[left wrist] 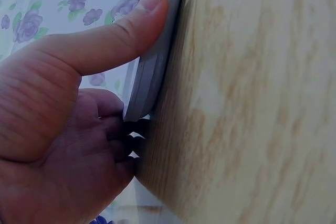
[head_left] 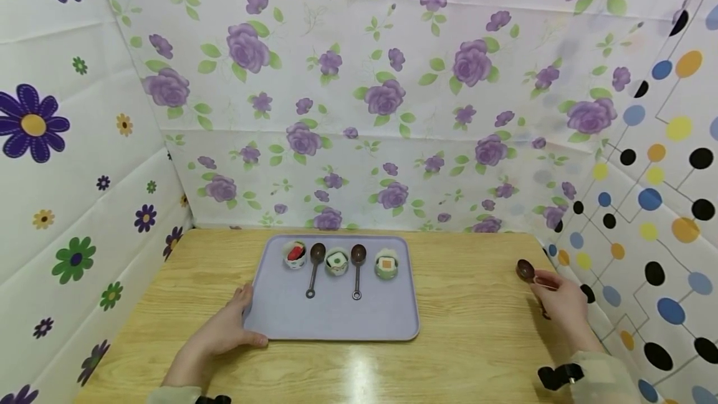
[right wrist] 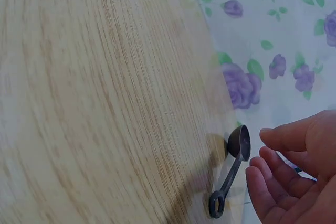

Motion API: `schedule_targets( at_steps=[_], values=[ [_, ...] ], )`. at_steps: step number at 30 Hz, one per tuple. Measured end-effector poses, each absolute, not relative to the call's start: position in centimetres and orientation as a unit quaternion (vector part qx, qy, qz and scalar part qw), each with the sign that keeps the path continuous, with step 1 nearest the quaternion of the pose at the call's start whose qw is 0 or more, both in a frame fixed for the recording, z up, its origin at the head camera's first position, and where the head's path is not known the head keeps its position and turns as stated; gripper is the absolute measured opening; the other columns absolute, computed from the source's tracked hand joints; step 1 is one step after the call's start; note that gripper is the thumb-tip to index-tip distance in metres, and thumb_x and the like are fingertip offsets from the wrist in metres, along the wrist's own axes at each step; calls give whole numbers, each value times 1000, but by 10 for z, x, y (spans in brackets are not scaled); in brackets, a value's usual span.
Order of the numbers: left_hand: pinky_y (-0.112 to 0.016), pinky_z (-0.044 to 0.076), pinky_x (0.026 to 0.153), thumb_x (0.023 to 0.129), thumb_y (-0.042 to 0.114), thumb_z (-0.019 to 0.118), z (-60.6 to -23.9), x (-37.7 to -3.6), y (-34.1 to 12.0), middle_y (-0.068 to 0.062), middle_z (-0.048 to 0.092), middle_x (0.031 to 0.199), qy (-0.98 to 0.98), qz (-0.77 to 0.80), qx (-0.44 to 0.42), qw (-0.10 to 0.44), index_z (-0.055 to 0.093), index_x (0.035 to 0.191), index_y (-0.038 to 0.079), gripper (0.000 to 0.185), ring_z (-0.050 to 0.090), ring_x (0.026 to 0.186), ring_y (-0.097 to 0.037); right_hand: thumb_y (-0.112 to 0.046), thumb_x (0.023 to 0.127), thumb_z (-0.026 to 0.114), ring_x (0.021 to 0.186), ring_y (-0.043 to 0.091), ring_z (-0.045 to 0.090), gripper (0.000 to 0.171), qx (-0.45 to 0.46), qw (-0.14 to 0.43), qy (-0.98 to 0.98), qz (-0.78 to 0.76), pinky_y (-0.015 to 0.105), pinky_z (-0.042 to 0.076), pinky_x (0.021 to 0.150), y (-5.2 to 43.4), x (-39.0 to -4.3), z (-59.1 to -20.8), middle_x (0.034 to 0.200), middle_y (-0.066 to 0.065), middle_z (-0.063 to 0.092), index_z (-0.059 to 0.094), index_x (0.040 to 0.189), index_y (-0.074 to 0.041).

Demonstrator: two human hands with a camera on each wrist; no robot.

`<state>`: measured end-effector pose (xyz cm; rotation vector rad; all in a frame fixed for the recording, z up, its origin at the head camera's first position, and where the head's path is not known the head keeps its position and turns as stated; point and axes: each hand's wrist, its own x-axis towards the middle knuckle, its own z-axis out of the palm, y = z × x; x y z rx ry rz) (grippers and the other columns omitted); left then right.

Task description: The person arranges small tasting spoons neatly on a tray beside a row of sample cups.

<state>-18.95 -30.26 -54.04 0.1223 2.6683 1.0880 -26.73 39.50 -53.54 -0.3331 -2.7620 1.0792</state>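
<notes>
My left hand (head_left: 227, 323) holds the near left corner of the lilac tray (head_left: 331, 320), the thumb (left wrist: 126, 35) along the front rim and the fingers at the left side. Across the tray's far half stand a cup with a red topping (head_left: 294, 254), a cup with a white-and-green topping (head_left: 336, 262) and a green cup with an orange square (head_left: 386, 264). Between them lie two brown spoons (head_left: 317, 253). Far right, my right hand (head_left: 563, 304) hovers over another brown spoon (right wrist: 240, 142). A gap shows between its thumb and fingers, and the spoon lies beside the fingertips.
The wooden table (head_left: 465, 317) ends at a rose-patterned cloth (head_left: 387, 142) behind. A daisy-patterned cloth (head_left: 73, 204) stands at the left, and a dotted cloth (head_left: 662, 235) at the right, close to my right hand.
</notes>
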Motion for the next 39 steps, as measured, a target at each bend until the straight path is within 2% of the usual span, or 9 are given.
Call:
schedule_targets(
  at_steps=[8,13,19,28,39],
  values=[
    [-71,7,124,68,41,101,-542,-189,-303,-41,1,169,919,371,44,128,4,162,-18,147,-2,157,-58,-21,99,73,111,36,69,49,-122,57,-922,364,17,52,65,411,-274,-541,130,27,71,65,140,6],
    [-71,7,124,68,42,101,-541,-190,-303,-41,0,169,920,367,43,128,4,162,-17,148,-2,156,-58,-22,99,74,107,35,69,52,-123,27,-922,365,22,54,66,420,-277,-542,126,29,71,63,138,11],
    [-71,6,124,67,42,101,-539,-190,-303,-41,0,169,918,372,39,132,3,163,-17,149,-3,157,-58,-27,99,74,104,35,70,56,-118,-1,-929,352,27,54,70,423,-280,-545,121,27,73,63,138,12],
    [-70,6,125,67,41,101,-541,-190,-302,-41,0,169,916,376,40,134,3,162,-17,148,-3,157,-57,-23,97,76,90,20,68,57,-131,-13,-918,373,29,57,65,421,-283,-548,123,29,72,61,139,13],
    [-70,7,125,68,42,101,-543,-190,-304,-42,1,168,919,371,43,128,4,161,-19,148,-1,157,-58,-26,99,75,78,17,65,51,-150,5,-912,381,31,54,60,417,-285,-553,123,30,71,67,134,10]
  ],
)
